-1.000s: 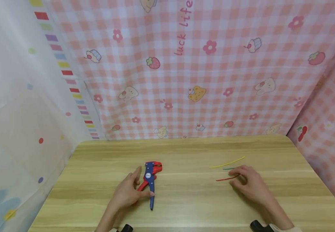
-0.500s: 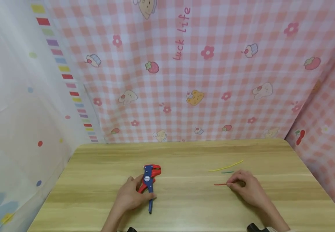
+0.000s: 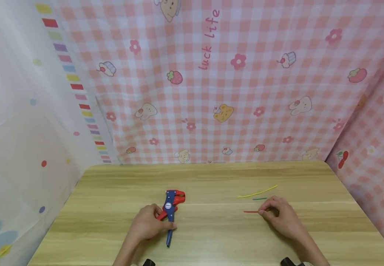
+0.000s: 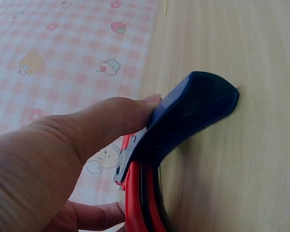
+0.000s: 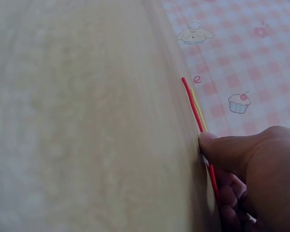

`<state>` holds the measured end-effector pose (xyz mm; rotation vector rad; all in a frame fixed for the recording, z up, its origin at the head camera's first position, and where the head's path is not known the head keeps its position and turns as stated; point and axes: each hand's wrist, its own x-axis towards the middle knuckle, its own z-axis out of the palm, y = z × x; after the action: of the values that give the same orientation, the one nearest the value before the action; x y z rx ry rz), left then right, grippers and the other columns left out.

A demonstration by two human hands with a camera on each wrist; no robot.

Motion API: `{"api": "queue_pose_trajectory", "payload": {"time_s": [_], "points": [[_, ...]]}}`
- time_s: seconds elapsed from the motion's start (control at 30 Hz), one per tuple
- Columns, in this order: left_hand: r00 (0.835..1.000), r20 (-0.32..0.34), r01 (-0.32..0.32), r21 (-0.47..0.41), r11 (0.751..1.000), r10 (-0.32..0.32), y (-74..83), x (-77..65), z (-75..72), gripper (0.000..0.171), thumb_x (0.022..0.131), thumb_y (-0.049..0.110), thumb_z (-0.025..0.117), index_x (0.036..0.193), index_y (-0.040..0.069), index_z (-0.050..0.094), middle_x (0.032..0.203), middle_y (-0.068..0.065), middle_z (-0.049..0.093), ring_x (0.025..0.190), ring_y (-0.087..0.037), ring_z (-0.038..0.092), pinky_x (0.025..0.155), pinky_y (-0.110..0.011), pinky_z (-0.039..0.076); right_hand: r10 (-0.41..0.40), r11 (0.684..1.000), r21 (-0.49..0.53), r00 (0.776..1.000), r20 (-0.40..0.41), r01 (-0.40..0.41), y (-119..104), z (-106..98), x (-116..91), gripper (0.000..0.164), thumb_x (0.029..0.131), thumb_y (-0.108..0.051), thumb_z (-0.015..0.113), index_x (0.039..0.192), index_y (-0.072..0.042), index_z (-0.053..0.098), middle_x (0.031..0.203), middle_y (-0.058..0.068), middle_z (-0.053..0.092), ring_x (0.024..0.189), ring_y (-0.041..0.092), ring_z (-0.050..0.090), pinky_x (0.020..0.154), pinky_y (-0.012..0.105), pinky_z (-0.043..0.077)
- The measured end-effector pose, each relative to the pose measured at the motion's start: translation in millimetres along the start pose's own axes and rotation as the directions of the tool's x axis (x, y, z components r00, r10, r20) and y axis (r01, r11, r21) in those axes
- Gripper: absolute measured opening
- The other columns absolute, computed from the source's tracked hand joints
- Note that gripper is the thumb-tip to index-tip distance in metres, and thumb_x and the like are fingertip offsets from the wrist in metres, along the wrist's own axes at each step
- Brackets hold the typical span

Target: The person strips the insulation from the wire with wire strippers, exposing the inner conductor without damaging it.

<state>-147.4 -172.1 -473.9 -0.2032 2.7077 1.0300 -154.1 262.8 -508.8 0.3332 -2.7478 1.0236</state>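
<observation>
Lower centre: left hand (image 3: pixel 148 221) is gripping wire strippers (image 3: pixel 170 201). Lower right: right hand (image 3: pixel 282 218) is newly pinching red wire (image 3: pixel 251 211), leaving neither hand free.

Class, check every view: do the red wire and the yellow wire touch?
Apart: the head view shows tabletop between the yellow wire and the red wire, though the right wrist view makes them look close.

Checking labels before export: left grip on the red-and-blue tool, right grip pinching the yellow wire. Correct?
Wire colour is wrong: the right grip pinches the red wire, as the right wrist view shows. The left grip is on the red-and-blue tool, as you said.
</observation>
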Motion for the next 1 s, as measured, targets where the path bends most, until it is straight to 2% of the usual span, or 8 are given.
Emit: {"api": "queue_pose_trajectory", "payload": {"time_s": [0.27,0.37,0.53,0.67,0.77,0.9,1.0], "points": [[0.998,0.056,0.045,-0.061,0.997,-0.042,-3.0,-0.1,4.8,0.049,0.067,0.049,0.093,0.088,0.015,0.066,0.078,-0.003,0.053,0.072,-0.02,0.049,0.058,-0.029,0.031,0.005,1.0,-0.011,1.0,0.02,-0.004,-2.8,-0.5,0.5,0.009,0.09,-0.019,0.079,0.085,-0.021,0.072,0.089,-0.014,0.063,0.088,0.007,0.05,0.076,0.025,0.042],[0.998,0.061,0.026,-0.097,0.995,-0.021,-5.5,0.2,6.7,0.044,0.069,0.048,0.092,0.084,0.016,0.066,0.074,0.0,0.05,0.069,-0.018,0.047,0.056,-0.028,0.029,0.011,1.0,-0.004,0.999,0.033,-0.011,-4.7,-1.5,1.6,0.008,0.09,-0.019,0.079,0.085,-0.019,0.072,0.087,-0.012,0.062,0.085,0.008,0.049,0.073,0.024,0.042],[0.999,0.031,-0.039,-0.147,0.988,0.044,-7.7,1.1,10.1,0.039,0.071,0.042,0.092,0.08,0.016,0.064,0.067,0.004,0.045,0.061,-0.015,0.039,0.052,-0.026,0.025,0.014,1.0,-0.02,0.998,0.054,-0.013,-6.7,-1.3,2.6,0.008,0.09,-0.017,0.078,0.086,-0.02,0.071,0.087,-0.012,0.061,0.085,0.007,0.05,0.071,0.021,0.047],[0.994,0.019,-0.1,-0.164,0.981,0.105,-6.1,1.8,16.0,0.035,0.073,0.038,0.091,0.088,0.017,0.068,0.069,0.004,0.046,0.061,-0.015,0.038,0.051,-0.026,0.024,0.01,0.999,-0.043,0.998,0.065,-0.007,-6.8,-1.6,2.2,0.011,0.091,-0.015,0.077,0.086,-0.022,0.071,0.088,-0.012,0.061,0.086,0.006,0.052,0.072,0.021,0.05],[0.991,0.027,-0.125,-0.199,0.972,0.133,-6.2,2.9,19.8,0.035,0.075,0.034,0.09,0.093,0.014,0.069,0.071,0.003,0.049,0.063,-0.015,0.042,0.053,-0.025,0.028,0.015,0.998,-0.055,0.997,0.074,-0.011,-6.9,-2.8,2.1,0.012,0.091,-0.013,0.076,0.087,-0.023,0.07,0.088,-0.011,0.061,0.087,0.006,0.053,0.072,0.021,0.051],[0.99,0.057,-0.108,-0.276,0.955,0.128,-9.5,5.1,21.1,0.035,0.077,0.03,0.089,0.098,0.012,0.068,0.074,0.002,0.055,0.066,-0.016,0.048,0.055,-0.024,0.034,0.015,0.998,-0.06,0.997,0.08,-0.01,-7.0,-2.5,2.4,0.012,0.091,-0.014,0.076,0.087,-0.023,0.07,0.087,-0.011,0.061,0.086,0.005,0.053,0.072,0.021,0.051],[0.989,0.07,-0.1,-0.346,0.933,0.131,-10.9,7.4,20.7,0.036,0.079,0.026,0.088,0.103,0.009,0.067,0.081,-0.001,0.06,0.069,-0.016,0.051,0.056,-0.024,0.038,0.007,0.998,-0.058,0.997,0.076,-0.003,-8.1,-2.3,3.6,0.013,0.091,-0.014,0.076,0.087,-0.023,0.069,0.086,-0.011,0.061,0.084,0.006,0.05,0.071,0.022,0.047]]}}
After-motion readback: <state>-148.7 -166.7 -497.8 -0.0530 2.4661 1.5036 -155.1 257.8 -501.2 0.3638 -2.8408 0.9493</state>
